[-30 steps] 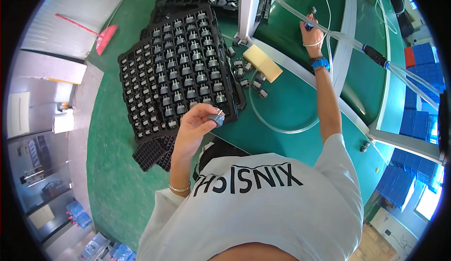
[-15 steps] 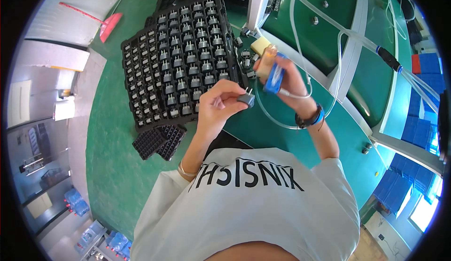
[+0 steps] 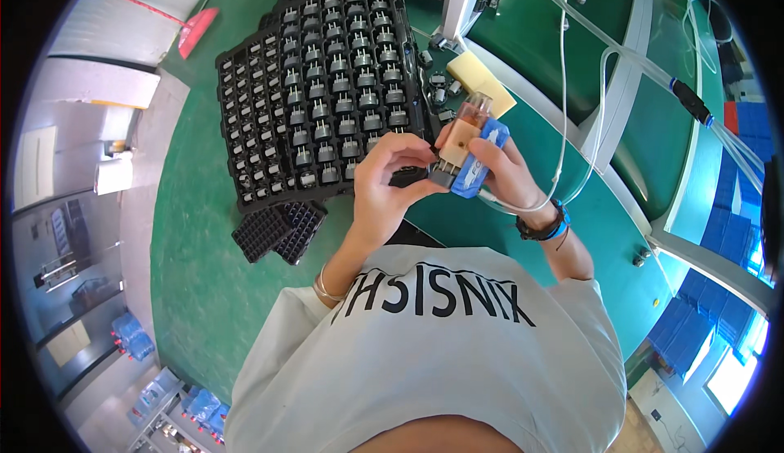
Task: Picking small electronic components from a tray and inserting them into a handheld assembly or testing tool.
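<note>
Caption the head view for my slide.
Left hand holding a grey plug against a blue-and-tan corded device in the right hand.

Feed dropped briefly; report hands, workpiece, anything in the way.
Left hand pinches small dark grey plug. Right hand grips tan block tool with blue wrapping; plug apparently against its lower end. Thin white hose loops by right wrist.
</note>
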`<state>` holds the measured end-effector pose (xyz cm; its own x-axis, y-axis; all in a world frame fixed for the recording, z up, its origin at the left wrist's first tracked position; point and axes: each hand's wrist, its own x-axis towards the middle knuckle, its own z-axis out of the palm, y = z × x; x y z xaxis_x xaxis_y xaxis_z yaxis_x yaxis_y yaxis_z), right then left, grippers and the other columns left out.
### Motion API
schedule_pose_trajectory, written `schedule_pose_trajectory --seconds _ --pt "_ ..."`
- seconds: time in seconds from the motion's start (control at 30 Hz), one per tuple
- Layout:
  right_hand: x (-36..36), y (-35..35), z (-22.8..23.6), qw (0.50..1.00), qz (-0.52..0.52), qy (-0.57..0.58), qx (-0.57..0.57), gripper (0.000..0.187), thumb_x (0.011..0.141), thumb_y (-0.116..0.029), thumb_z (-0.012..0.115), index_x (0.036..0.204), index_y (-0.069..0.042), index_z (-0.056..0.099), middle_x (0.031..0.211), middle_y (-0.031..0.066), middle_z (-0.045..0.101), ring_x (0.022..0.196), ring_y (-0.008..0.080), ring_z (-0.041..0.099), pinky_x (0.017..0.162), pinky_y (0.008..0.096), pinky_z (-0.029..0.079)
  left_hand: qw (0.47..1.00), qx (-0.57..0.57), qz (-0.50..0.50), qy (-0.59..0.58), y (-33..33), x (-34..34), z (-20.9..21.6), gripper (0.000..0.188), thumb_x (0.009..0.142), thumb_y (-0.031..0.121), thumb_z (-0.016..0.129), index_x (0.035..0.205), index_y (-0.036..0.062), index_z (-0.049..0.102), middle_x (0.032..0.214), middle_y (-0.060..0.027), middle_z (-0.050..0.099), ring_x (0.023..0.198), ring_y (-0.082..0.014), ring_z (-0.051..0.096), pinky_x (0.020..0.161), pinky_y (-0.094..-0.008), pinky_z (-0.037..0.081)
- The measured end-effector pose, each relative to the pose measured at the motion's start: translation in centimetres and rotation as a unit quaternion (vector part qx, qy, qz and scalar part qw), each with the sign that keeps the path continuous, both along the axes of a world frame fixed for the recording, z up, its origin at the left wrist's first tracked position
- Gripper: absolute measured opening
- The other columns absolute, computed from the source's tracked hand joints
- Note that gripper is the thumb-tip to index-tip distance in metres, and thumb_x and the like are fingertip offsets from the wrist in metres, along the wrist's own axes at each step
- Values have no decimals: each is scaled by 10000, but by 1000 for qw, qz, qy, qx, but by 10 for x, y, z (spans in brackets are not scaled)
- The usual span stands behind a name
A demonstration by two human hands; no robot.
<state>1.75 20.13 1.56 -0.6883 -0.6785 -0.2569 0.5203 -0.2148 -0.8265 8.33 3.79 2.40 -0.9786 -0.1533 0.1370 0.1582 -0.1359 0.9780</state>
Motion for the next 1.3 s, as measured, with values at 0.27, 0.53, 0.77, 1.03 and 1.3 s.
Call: schedule_pose_trajectory --seconds 0.27,0.53,0.77,1.03,1.3 --pt "-78 36 -59 882 -210 345 244 281 802 -127 579 1023 40 531 918 96 612 766 165 587 694 283 468 878 -476 21 -42 -69 16 4 218 659 34 687 851 31 584 854 -66 557 797 -231 536 718 -307 440" --pt "-85 26 -71 737 -198 499 412 347 736 -190 636 1014 -11 529 795 191 596 718 355 590 645 373 470 826 -555 -43 -88 -80 14 3 163 700 33 648 847 24 579 851 -76 541 805 -266 526 726 -339 425" --pt "-82 23 -66 760 -209 486 379 517 693 -259 723 1099 -64 470 877 178 600 778 362 590 683 383 472 839 -532 -73 -84 -83 12 7 130 703 -13 627 794 -3 535 840 -88 502 787 -261 518 694 -342 428" --pt "-83 21 -65 739 -223 515 372 516 677 -262 742 1066 -39 488 943 148 562 801 347 578 685 370 470 881 -463 -15 -101 -78 14 6 176 698 -29 637 853 -8 557 844 -59 561 671 -158 506 637 -257 431" --pt "-87 19 -69 736 -242 508 376 361 717 -211 693 962 5 540 905 155 548 791 344 568 688 358 462 880 -448 -32 -156 -87 8 1 165 689 -19 648 841 -3 587 741 -49 559 622 -130 494 595 -244 422"
